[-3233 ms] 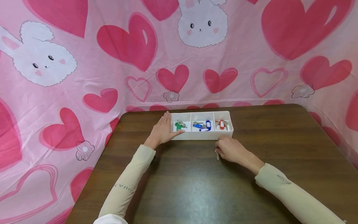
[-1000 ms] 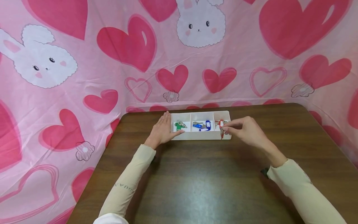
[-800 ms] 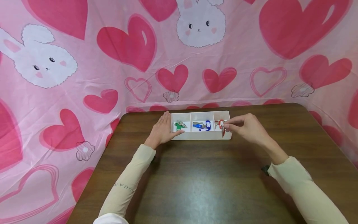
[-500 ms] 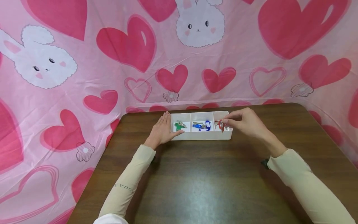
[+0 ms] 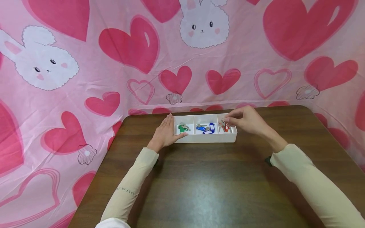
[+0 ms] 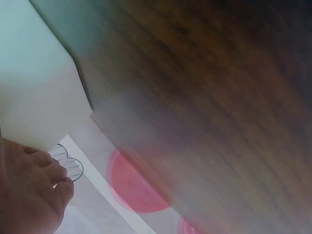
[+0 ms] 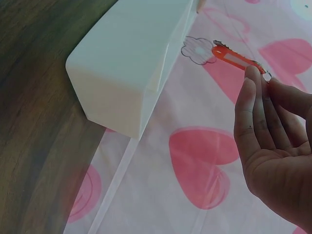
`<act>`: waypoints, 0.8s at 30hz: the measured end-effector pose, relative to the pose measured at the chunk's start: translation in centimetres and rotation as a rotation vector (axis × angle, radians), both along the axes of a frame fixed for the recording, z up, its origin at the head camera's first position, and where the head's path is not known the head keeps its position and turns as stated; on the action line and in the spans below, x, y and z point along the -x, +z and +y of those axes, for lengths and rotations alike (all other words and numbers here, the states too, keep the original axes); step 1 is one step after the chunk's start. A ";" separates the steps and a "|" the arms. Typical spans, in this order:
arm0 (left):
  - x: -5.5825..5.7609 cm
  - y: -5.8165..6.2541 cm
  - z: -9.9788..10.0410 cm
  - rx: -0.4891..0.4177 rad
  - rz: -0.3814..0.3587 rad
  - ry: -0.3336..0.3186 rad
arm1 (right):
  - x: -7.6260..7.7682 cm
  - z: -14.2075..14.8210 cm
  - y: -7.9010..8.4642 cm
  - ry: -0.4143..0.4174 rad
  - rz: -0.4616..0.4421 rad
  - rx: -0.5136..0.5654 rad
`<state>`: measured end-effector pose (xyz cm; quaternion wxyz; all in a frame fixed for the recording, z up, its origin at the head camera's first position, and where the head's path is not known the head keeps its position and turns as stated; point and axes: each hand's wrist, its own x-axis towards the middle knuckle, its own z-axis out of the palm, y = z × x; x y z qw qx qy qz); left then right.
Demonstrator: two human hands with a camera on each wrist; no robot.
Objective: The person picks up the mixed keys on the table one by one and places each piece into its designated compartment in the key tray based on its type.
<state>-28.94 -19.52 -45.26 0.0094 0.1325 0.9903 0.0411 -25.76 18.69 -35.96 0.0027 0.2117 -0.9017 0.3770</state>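
A white three-compartment box [image 5: 203,138] sits near the back edge of the table. My left hand [image 5: 164,133] lies flat against its left end, thumb along the front rim, fingers straight. Over the right compartment, my right hand [image 5: 247,123] pinches a key with a red tag [image 7: 233,58] by its ring between thumb and fingertips. In the head view this held key overlaps the red-tagged keys in that compartment. Keys with a green tag [image 5: 182,129] lie in the left compartment, and keys with blue tags [image 5: 212,127] in the middle one.
The dark wooden table [image 5: 199,183] stretches in front of the box. Behind and beside it hangs a pink cloth [image 5: 168,57] printed with hearts and rabbits. Both forearms wear light sleeves [image 5: 308,180].
My right hand first came up from the table in front of the box with the red-tagged key, then moved back and slightly left over the right compartment. My left hand has stayed put.
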 end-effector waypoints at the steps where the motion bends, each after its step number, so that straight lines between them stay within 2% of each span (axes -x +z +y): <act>1: 0.0 0.0 0.0 0.000 0.002 0.000 | 0.1 0.0 0.0 0.001 -0.008 -0.002; 13: 0.0 0.0 0.0 -0.013 0.010 -0.007 | 1.3 -0.2 0.6 0.015 -0.109 0.028; 20: 0.0 -0.1 0.0 -0.018 0.007 -0.009 | 2.1 -0.3 0.8 -0.030 -0.179 0.039; 24: 0.1 -0.1 -0.1 -0.019 0.007 -0.007 | 2.9 -0.3 0.7 -0.008 -0.194 0.049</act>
